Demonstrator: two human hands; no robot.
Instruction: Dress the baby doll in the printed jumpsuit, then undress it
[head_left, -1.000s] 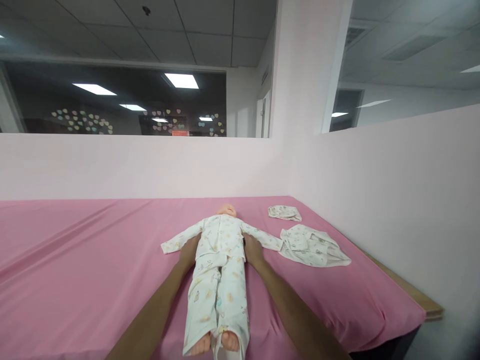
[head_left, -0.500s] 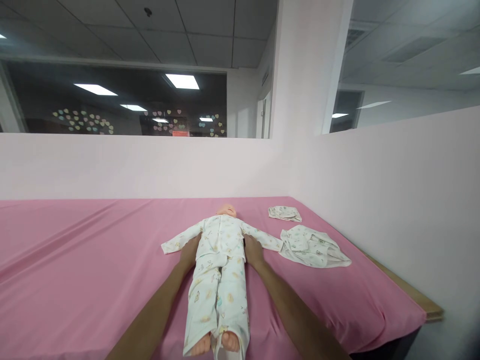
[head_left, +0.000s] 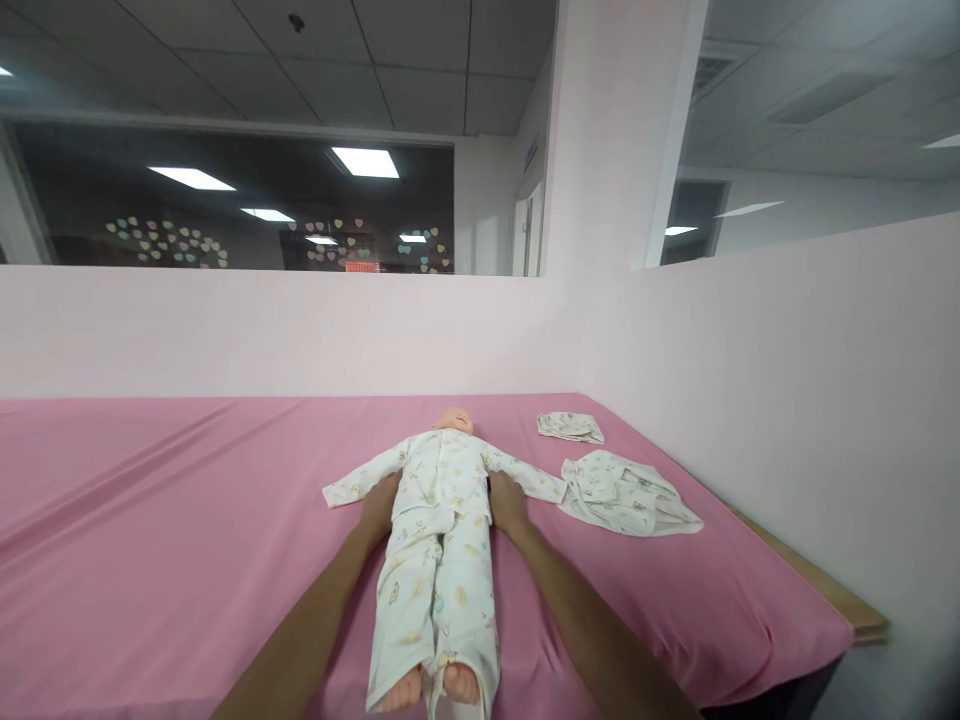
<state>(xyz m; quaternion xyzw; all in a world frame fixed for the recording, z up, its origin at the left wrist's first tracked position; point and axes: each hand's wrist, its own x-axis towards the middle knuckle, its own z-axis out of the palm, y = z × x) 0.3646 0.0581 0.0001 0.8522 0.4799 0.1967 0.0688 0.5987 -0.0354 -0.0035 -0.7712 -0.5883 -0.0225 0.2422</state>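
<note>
A baby doll (head_left: pixel 439 545) in white printed pyjamas lies on its back on the pink sheet (head_left: pixel 165 530), head away from me, bare feet toward me. My left hand (head_left: pixel 379 503) presses against the doll's left side at the waist, under its spread sleeve. My right hand (head_left: pixel 506 500) grips the other side of the torso at the same height. Both hands clasp the doll's trunk between them, fingers partly tucked under the shirt.
A crumpled white printed garment (head_left: pixel 626 492) lies to the right of the doll, and a small folded white piece (head_left: pixel 568 427) lies farther back. Pale pink partition walls close off the back and right. The bed's wooden edge (head_left: pixel 817 580) shows at right.
</note>
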